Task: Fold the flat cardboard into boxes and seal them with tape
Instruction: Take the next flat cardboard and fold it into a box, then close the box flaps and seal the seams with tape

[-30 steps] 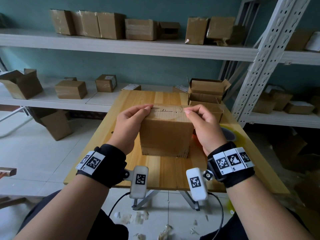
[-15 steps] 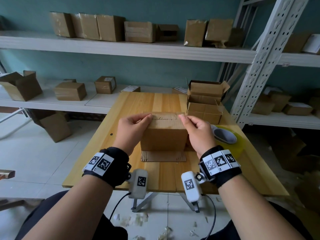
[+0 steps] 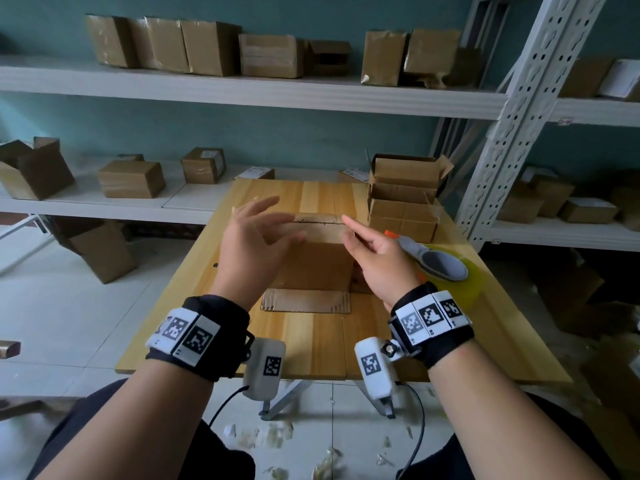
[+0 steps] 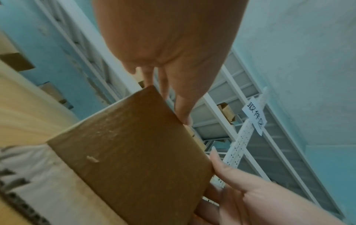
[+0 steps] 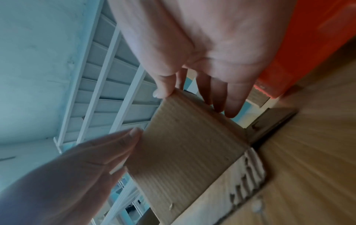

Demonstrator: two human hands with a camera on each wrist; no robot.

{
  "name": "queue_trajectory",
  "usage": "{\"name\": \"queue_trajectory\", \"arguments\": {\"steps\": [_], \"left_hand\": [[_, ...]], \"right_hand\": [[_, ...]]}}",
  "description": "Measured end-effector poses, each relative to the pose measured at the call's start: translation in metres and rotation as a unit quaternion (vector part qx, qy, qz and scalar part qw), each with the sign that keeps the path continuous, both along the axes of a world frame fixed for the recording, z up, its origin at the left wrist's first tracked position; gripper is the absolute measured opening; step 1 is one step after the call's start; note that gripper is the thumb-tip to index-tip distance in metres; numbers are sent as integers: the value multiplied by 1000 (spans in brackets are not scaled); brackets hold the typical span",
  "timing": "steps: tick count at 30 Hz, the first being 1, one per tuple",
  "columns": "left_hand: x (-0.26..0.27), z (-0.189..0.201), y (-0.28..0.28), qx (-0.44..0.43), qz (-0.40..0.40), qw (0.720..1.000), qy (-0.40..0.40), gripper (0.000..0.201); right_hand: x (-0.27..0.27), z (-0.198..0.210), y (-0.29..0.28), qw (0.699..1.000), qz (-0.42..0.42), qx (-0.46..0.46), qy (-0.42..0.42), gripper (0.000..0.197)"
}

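I'm hovering my left hand (image 3: pixel 254 237) and right hand (image 3: pixel 375 252), fingers spread open, over the box (image 3: pixel 313 268) sitting on the tabletop (image 3: pixel 322 344).

One readable sign shows: a white paper label (image 4: pixel 254 116) fixed to the white perforated metal shelf upright (image 4: pixel 238 146) carries three handwritten black Chinese characters, seemingly "取件区". Printed shipping labels on distant cardboard boxes are too small to read.

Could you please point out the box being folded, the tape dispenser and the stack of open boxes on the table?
box (image 3: pixel 313 268): head view, its front wall.
tape dispenser (image 3: pixel 441 263): head view, its grey handle.
stack of open boxes (image 3: pixel 401 216): head view, the lowest box's front.
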State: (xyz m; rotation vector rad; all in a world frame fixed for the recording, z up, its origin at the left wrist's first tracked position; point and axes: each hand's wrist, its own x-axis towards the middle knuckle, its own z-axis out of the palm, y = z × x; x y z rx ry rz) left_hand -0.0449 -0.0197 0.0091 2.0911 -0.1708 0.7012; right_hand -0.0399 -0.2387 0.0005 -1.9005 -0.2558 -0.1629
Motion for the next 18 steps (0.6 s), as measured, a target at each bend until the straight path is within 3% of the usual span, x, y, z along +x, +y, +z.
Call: {"name": "queue_trajectory", "arguments": {"steps": [2, 5, 9, 12, 15, 18], "left_hand": [[-6, 1, -2, -12, 9, 997, -74, 11], [-13, 5, -6, -92, -5, 993, -79, 4], [-20, 11, -17, -238, -57, 970, 10, 6], [-25, 15, -30, -271, -128, 951, 72, 15], [-29, 13, -44, -277, -184, 930, 159, 18], [-31, 12, -53, -281, -232, 896, 253, 22]], "right_hand": [[-1, 7, 3, 1000, 2, 4, -2, 45], [-5, 17, 3, 999, 44, 21, 1, 47], [-12, 27, -4, 998, 37, 44, -13, 50], [-16, 29, -18, 997, 12, 68, -37, 49], [-22, 32, -36, 989, -95, 52, -101, 31], [-22, 32, -57, 978, -188, 58, -74, 17]]}}
